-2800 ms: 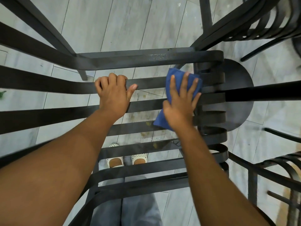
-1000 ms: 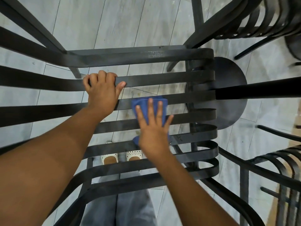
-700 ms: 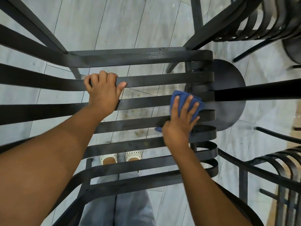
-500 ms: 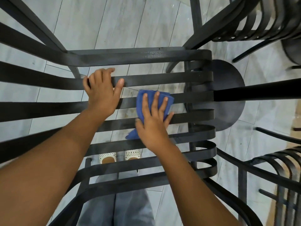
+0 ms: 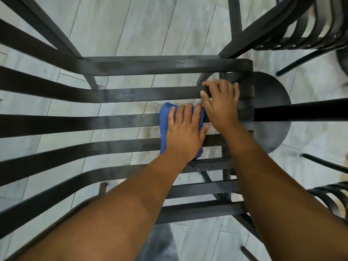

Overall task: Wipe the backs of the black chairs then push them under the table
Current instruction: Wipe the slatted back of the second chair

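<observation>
**Me:** Cloth and grip traded sides in the half second before this shot. The blue cloth point(image 5: 164, 119) went from under my right hand to under my left hand point(image 5: 185, 136). My right hand point(image 5: 221, 106) crossed to the far end of the chair back.

**Desk:** How were the hands set?

**Me:** My left lay flat, fingers straight, pressing the cloth onto the third slat point(image 5: 94, 123) of the black chair point(image 5: 150, 65), thumb reaching toward the slat below. My right was curled round the second slat point(image 5: 141, 94), close to the side post, steadying the frame.

**Desk:** How did the things handle?

**Me:** By my judgement, the cloth was soft and light, folding under the palm, so it needed flat pressure rather than a pinch. The chair looked rigid, probably metal, with smooth slats a bare hand could slide on.

**Desk:** Where would you take hold to push it in?

**Me:** On the top rail or near a post, where I reckoned it was stiffest. Another black chair point(image 5: 310, 25) stood near on the grey tiled floor point(image 5: 131, 25).
</observation>
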`<state>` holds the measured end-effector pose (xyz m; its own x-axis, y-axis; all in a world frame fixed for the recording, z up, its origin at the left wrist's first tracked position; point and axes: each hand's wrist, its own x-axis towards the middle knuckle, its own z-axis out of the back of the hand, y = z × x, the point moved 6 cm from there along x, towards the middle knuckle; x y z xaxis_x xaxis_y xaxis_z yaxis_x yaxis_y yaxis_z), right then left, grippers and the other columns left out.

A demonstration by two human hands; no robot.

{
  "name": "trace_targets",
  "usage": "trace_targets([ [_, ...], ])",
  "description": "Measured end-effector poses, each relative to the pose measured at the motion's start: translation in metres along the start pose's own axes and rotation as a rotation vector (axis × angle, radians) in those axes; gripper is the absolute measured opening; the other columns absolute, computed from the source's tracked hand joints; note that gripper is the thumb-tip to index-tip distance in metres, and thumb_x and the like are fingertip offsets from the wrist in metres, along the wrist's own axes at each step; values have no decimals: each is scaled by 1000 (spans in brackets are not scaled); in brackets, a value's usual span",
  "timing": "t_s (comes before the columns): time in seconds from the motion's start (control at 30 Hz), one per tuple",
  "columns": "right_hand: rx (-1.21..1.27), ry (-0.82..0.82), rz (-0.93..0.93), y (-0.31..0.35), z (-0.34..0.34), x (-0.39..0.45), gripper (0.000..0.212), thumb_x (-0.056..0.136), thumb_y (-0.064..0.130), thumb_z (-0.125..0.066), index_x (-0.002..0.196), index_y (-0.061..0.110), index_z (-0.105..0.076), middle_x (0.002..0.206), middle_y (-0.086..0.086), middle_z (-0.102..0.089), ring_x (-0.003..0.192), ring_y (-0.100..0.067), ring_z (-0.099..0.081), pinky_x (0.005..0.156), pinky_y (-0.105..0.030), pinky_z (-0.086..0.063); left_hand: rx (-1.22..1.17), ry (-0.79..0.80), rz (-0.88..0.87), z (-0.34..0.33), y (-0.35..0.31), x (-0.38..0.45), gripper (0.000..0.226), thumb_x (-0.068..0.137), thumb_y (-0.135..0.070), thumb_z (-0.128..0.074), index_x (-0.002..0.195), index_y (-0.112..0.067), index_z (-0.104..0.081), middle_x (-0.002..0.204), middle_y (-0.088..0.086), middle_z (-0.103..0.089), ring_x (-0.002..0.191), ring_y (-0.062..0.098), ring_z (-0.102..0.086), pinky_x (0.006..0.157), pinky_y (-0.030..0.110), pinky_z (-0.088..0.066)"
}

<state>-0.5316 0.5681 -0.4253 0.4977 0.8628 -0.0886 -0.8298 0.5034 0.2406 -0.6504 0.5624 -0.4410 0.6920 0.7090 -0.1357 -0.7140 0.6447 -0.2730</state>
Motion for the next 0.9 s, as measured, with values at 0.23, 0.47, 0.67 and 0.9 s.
trace_targets([
  [0.23, -133, -134, 41, 4, -6, 1, 30, 97, 28, -35, 103, 11, -59, 100, -12, -57, 103, -29, -53, 114, -46, -20, -97, -116, 49, 12, 33, -2, 41, 90, -43, -39, 115, -17, -58, 98, 5, -60, 92, 25, -54, 92, 37, -26],
  [0.47, -163, -110, 16, 4, -5, 2, 30, 98, 23, -30, 104, 11, -56, 103, -12, -55, 106, -29, -49, 117, -43, -13, -5, -33, 150, 30, 144, -27, 43, 90, -43, -32, 101, -11, -60, 90, 13, -62, 85, 33, -53, 81, 40, -31],
  [0.67, -182, -120, 25, 4, -5, 1, 33, 97, 23, -26, 103, 10, -56, 102, -12, -55, 104, -29, -49, 117, -42, -12, 18, -19, 388, 28, 124, -27, 47, 92, -42, -28, 99, -9, -61, 92, 15, -59, 90, 34, -51, 85, 42, -27],
  [0.9, -169, -161, 23, 1, -6, 2, 37, 95, 23, -27, 105, 8, -60, 101, -14, -58, 105, -32, -51, 115, -42, -15, -147, -40, 124, 10, 12, 5, 35, 84, -30, -40, 108, -15, -61, 93, 5, -61, 89, 25, -54, 86, 35, -29],
])
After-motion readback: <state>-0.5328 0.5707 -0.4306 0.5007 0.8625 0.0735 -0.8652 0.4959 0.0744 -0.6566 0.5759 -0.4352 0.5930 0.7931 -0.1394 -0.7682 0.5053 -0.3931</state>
